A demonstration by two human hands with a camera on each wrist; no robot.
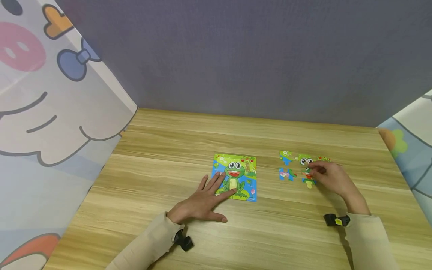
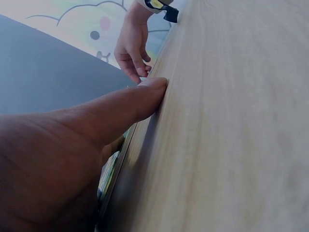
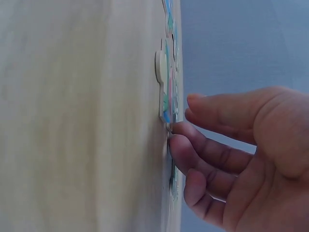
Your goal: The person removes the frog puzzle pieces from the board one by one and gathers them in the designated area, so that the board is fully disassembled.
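Observation:
My left hand point(image 1: 204, 200) rests with spread fingers on the lower left of a square frog puzzle point(image 1: 248, 174), which shows a green frog on a blue and green ground. In the left wrist view the thumb lies on the wood beside the puzzle's edge point(image 2: 115, 166). My right hand point(image 1: 329, 178) is over a group of loose jigsaw pieces. Its fingertips touch or nearly touch the pieces point(image 3: 164, 87), with the thumb held apart and nothing visible between. Near it lie an eyes piece point(image 1: 305, 161) and a lower body piece point(image 1: 308, 183); the hand partly covers others.
A corner piece point(image 1: 285, 157) and a pink-and-blue piece point(image 1: 286, 174) lie at the group's left side. Wood grain covers the table point(image 1: 145, 168). A grey panel point(image 1: 253, 60) rises behind it, and cartoon-printed walls point(image 1: 67, 112) stand at both sides.

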